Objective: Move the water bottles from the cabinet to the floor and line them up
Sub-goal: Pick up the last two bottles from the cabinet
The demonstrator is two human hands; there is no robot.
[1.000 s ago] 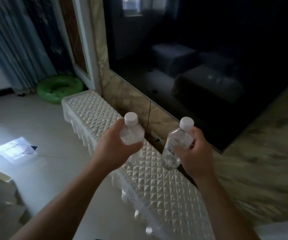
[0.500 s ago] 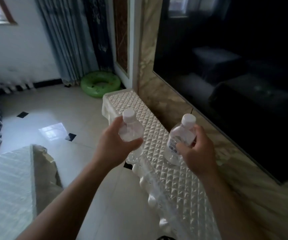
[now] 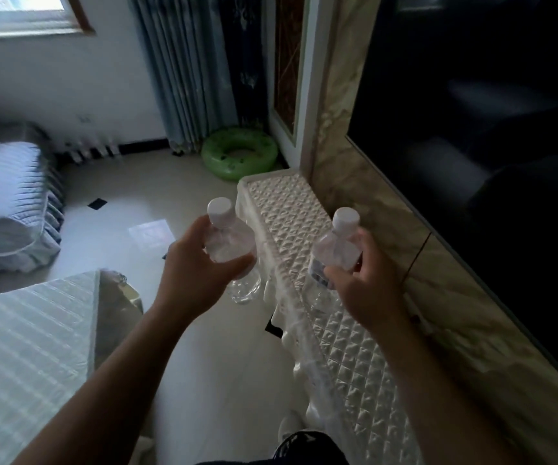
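1. Spanning the room below and left of both hands: pale tiled floor (image 3: pixel 113 209), where the bottles belong; none stands there yet.
2. Dark screen (image 3: pixel 489 129), right of the right hand.
3. Cabinet (image 3: pixel 304 236), quilted cover, beneath the right hand.
4. Green swim ring (image 3: pixel 239 156), well beyond the hands.
5. Left hand (image 3: pixel 197 273), curled round the left bottle (image 3: pixel 227 239), upright, past the cabinet edge, over the floor, likely for carrying.
6. Right hand (image 3: pixel 368 290), gripping the right bottle (image 3: pixel 336 250), upright above the cabinet top.

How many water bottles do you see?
2. The left hand grips one bottle; the right hand grips the other bottle, over the cabinet. More may be out of view.
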